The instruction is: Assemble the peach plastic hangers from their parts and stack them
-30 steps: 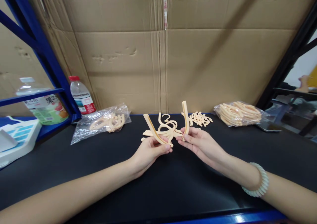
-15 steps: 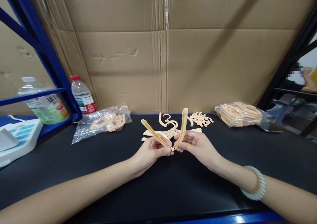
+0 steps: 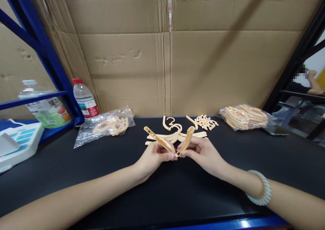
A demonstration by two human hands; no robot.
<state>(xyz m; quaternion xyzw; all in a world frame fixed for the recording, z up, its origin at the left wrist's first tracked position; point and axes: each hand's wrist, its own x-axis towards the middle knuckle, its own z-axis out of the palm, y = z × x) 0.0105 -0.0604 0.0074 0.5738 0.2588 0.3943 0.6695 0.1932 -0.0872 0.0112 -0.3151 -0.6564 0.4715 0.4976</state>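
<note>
My left hand (image 3: 152,157) pinches a cream plastic hanger arm (image 3: 155,137), its hollow side showing as it slants up to the left. A second hanger arm (image 3: 189,137) is gripped in my right hand (image 3: 204,152) and slants up to the right. The lower ends of the two arms meet between my fingertips in a V; whether they are joined I cannot tell. Just behind my hands lie several more cream hanger parts (image 3: 202,134), partly hidden. A loose hook (image 3: 170,121) and a loose arm (image 3: 192,122) rest farther back.
A heap of small curved pieces (image 3: 207,122) lies at the back right, beside a clear bag of hanger parts (image 3: 245,117). Another bag (image 3: 109,125) sits at the left, near a red-capped bottle (image 3: 86,99) and a larger bottle (image 3: 49,108). Cardboard (image 3: 127,70) walls the back.
The arm in my right hand has tipped, its top end now lower and turned. My left hand and its arm have hardly moved.
</note>
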